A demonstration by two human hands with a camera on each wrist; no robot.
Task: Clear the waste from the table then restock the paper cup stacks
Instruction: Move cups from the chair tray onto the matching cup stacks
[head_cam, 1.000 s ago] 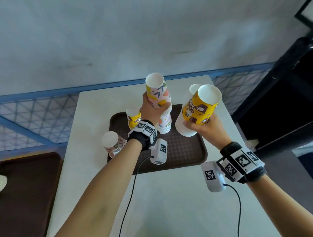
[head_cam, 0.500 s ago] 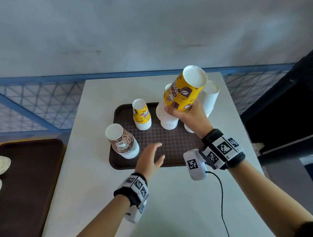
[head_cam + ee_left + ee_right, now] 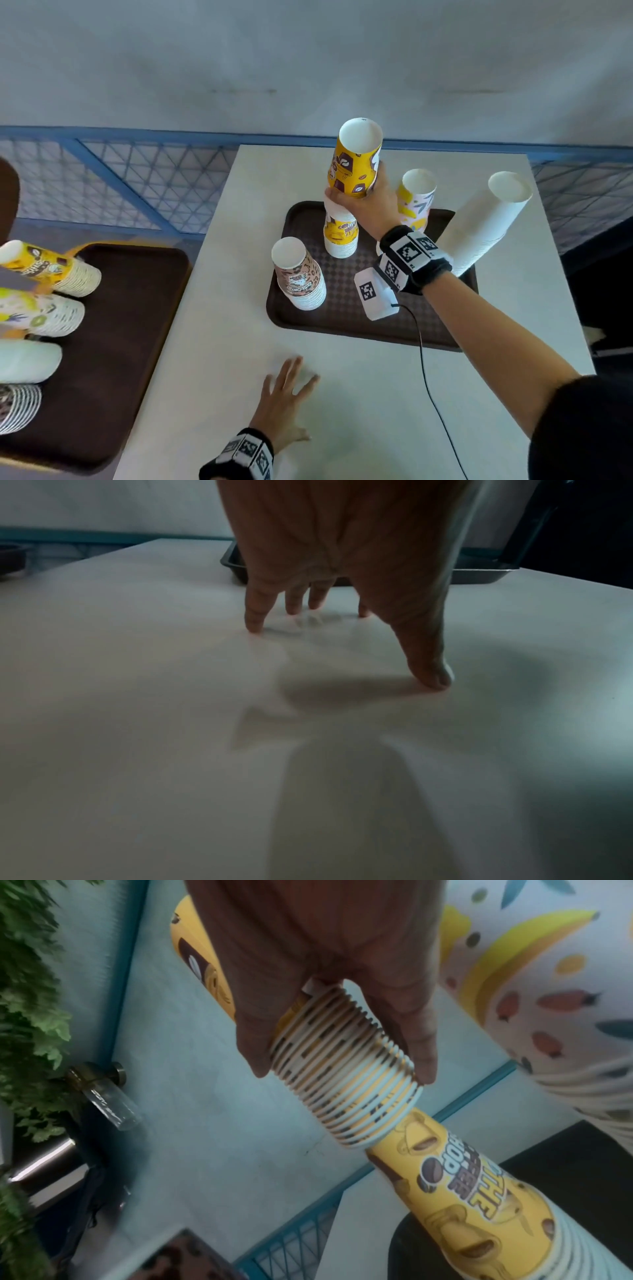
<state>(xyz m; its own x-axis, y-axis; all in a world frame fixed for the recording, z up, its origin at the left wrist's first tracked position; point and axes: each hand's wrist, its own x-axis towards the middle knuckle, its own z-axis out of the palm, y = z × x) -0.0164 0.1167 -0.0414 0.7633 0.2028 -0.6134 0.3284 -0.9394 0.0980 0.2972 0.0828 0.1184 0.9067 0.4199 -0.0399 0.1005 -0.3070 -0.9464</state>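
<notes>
Since half a second ago: left hand (image 3: 286,401) drawn back from the tray's near rim to bare tabletop, fingers spread and straight, tips touching the surface, holding nothing. Right hand (image 3: 368,202) swung left, off the white stack and over the short yellow stack (image 3: 340,236), thumb and fingers curled round a nested batch of yellow cups (image 3: 356,164) (rims counted roughly as a dozen and a half in the right-wrist view, not certain). Batch mouth-down, lowest rim slipped over the tip of the short yellow stack, not seated.

On the near brown tray (image 3: 359,329), four stacks, all upside down: a pink leopard-print stack (image 3: 301,277) at the near-left, the short yellow stack behind it, a fruit-print stack (image 3: 416,202) behind the right wrist, a tall plain white stack (image 3: 486,226) at the right edge, leaning out past the tray rim. Near half of that tray bare, apart from the wrist camera hanging over it.

White table (image 3: 219,342) open along the near side and the left strip; tray near the right edge, a narrow margin there.

Second brown tray (image 3: 120,359) on the left, off the table, a gap between. Four stacks on it, lying toward the frame edge, each cut off by it.
</notes>
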